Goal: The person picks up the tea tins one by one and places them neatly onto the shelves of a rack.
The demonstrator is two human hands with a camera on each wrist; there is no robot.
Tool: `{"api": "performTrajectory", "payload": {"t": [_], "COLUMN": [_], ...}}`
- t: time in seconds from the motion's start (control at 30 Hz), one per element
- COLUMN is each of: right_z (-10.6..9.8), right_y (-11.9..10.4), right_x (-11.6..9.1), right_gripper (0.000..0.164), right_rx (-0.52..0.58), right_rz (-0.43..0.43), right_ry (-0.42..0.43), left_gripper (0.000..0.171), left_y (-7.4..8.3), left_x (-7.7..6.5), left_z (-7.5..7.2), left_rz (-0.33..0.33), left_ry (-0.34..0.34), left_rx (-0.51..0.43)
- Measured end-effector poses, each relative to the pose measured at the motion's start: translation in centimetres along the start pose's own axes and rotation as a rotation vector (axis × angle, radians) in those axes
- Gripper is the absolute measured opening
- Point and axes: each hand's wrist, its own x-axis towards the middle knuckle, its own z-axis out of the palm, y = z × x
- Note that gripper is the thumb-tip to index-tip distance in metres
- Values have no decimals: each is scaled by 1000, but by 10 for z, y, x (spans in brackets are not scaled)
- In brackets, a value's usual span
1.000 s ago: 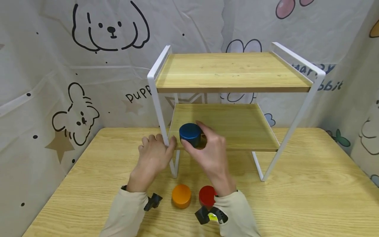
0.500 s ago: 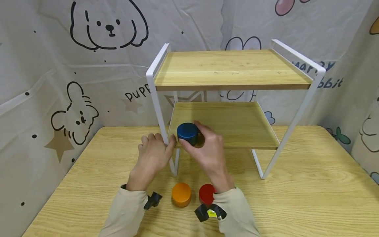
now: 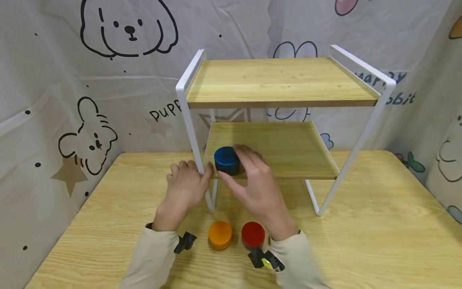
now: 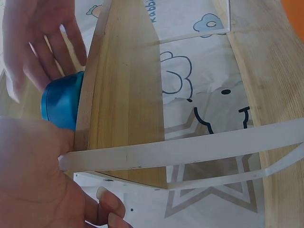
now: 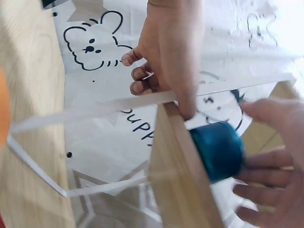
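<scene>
A blue cylinder (image 3: 226,161) with a shiny flat top stands upright at the front left of the lower shelf (image 3: 288,148). Close to its right side is my right hand (image 3: 258,188), thumb and fingers spread apart; the right wrist view has the fingers (image 5: 268,178) beside the cylinder (image 5: 218,152), not wrapped round it. My left hand (image 3: 184,188) holds the rack's white front-left post (image 3: 192,138), thumb on the inner side and fingers on the outer. In the left wrist view that post (image 4: 142,154) runs out from under the thumb.
An orange cylinder (image 3: 220,235) and a red cylinder (image 3: 253,234) stand on the wooden table (image 3: 379,224) in front of the rack, between my forearms. The upper shelf (image 3: 281,80) overhangs the lower one. A printed cloth (image 3: 231,24) hangs behind.
My right hand has let go of the blue cylinder; its fingers and thumb have widened and drawn back to the right. The cylinder shifted slightly left. My left hand stays on the post.
</scene>
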Motion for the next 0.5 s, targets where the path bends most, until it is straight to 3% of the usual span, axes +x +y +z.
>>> {"api": "performTrajectory", "payload": {"t": [0.13, 0.27, 0.5], "right_z": [-25, -50, -68], "right_y": [3, 13, 35], "right_x": [-19, -49, -99], "right_gripper": [57, 60, 68], "right_rx": [27, -86, -292], "right_rz": [-102, -194, -156], "right_ry": [-58, -94, -208], "left_gripper": [57, 55, 55], "left_y": [1, 1, 3], "left_x": [1, 0, 0], "left_z": [-2, -3, -2], "left_rz": [1, 0, -4], "left_ry": [2, 0, -12], "left_rx": [5, -4, -18]}}
